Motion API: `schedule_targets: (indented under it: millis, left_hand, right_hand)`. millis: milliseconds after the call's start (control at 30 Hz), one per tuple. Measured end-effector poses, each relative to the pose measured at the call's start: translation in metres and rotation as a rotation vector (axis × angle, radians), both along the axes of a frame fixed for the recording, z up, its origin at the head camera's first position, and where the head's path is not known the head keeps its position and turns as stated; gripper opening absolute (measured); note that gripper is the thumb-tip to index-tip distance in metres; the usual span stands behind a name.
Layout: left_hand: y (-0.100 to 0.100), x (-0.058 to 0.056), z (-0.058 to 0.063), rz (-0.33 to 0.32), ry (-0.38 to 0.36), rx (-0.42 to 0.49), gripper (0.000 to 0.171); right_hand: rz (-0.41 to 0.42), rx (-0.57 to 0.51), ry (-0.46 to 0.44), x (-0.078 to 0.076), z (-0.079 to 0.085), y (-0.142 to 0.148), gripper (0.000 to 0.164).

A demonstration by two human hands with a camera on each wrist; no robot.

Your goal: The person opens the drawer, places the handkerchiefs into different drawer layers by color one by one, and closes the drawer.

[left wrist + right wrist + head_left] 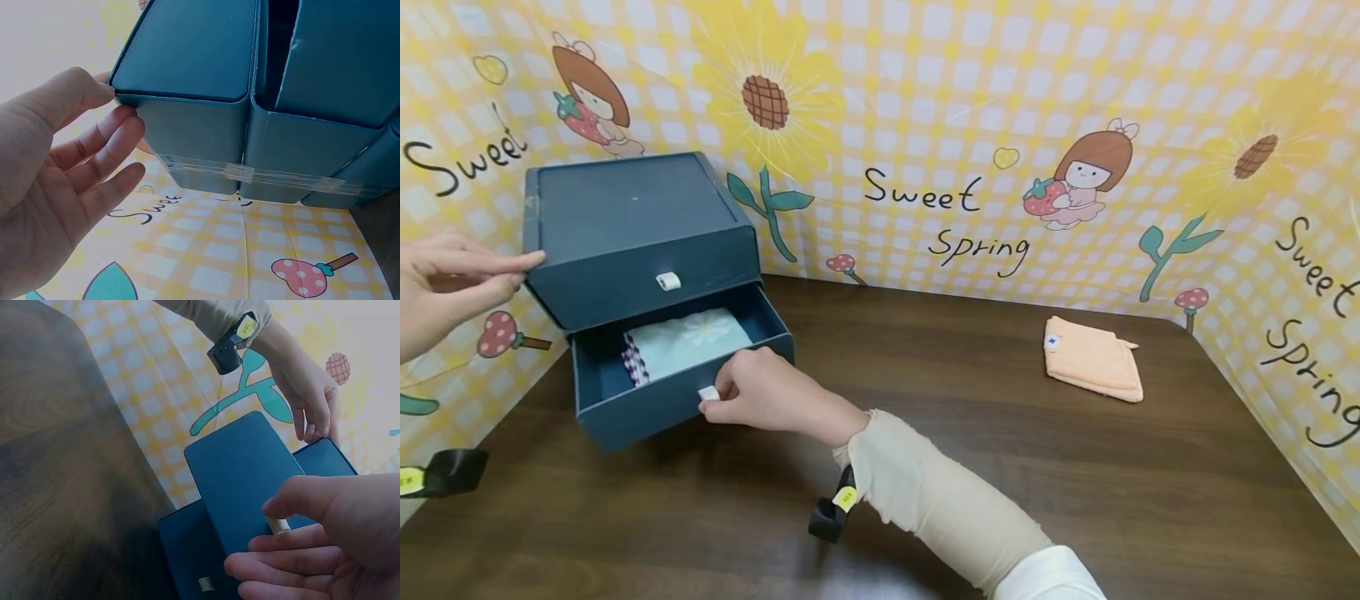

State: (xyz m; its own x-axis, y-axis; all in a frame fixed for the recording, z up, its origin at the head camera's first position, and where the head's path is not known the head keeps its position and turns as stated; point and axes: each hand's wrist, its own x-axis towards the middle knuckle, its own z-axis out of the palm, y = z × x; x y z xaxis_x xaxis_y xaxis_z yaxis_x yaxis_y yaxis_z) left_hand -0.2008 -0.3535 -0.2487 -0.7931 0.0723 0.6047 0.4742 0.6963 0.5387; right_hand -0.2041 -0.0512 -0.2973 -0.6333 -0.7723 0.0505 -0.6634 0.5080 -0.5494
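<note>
A dark blue drawer box [625, 200] stands at the left, its upper drawer closed and its lower drawer [647, 417] pulled out. Inside that drawer lies a folded pale green cloth [688, 342] with a white flower and a dark patterned edge. My right hand [767, 392] pinches the white pull tab [278, 525] on the drawer's front between thumb and index finger. At the box's upper front left corner, my left hand [69, 137] holds on with thumb and fingertips, its other fingers loosely bent. The upper drawer's own white tab [668, 282] is untouched.
A folded peach cloth [1092, 358] with a small label lies at the right of the brown wooden table [925, 350]. Yellow checked sheeting [895, 100] with printed flowers and figures rises behind and at both sides. Clear tape [237, 172] runs along the box's side.
</note>
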Motion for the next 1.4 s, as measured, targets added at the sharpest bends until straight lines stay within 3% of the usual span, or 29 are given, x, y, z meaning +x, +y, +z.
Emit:
schedule_targets:
  millis: [67,133,233,300,367,600,800,967,1200,1400]
  left_hand:
    - [-0.022,-0.015,-0.014,0.018,0.009,-0.034,0.033]
    - [-0.023,-0.016,-0.015,0.026,0.008,-0.043,0.033]
    - [-0.014,-0.009,-0.009,0.02,0.002,-0.029,0.042]
    - [0.009,0.007,0.006,0.015,-0.006,-0.012,0.051]
    - [0.012,0.009,0.008,0.005,-0.008,-0.006,0.055]
    - [0.003,0.003,0.002,0.001,0.035,-0.037,0.036]
    - [0.005,0.005,0.005,0.022,0.042,-0.089,0.034]
    - [0.005,0.006,0.004,0.019,0.035,-0.063,0.036]
    - [0.005,0.008,0.006,0.004,0.065,-0.093,0.033]
    - [0.006,0.009,0.007,-0.002,0.037,-0.081,0.034]
  right_hand:
    - [0.0,-0.005,0.001,-0.002,0.0,-0.001,0.026]
    - [0.002,-0.009,0.005,-0.004,0.0,-0.002,0.027]
    - [0.001,-0.016,0.009,-0.008,0.0,-0.004,0.027]
    - [-0.001,-0.017,0.01,-0.01,0.0,-0.006,0.027]
    - [-0.003,-0.021,0.007,-0.012,-0.001,-0.007,0.026]
    - [-0.022,-0.036,-0.002,-0.022,-0.004,-0.014,0.027]
    - [-0.051,-0.043,-0.002,-0.029,-0.007,-0.021,0.029]
    - [-0.075,-0.053,-0.009,-0.035,-0.009,-0.027,0.027]
    - [-0.102,-0.043,-0.034,-0.04,-0.009,-0.033,0.022]
    - [-0.112,-0.05,-0.041,-0.046,-0.01,-0.038,0.024]
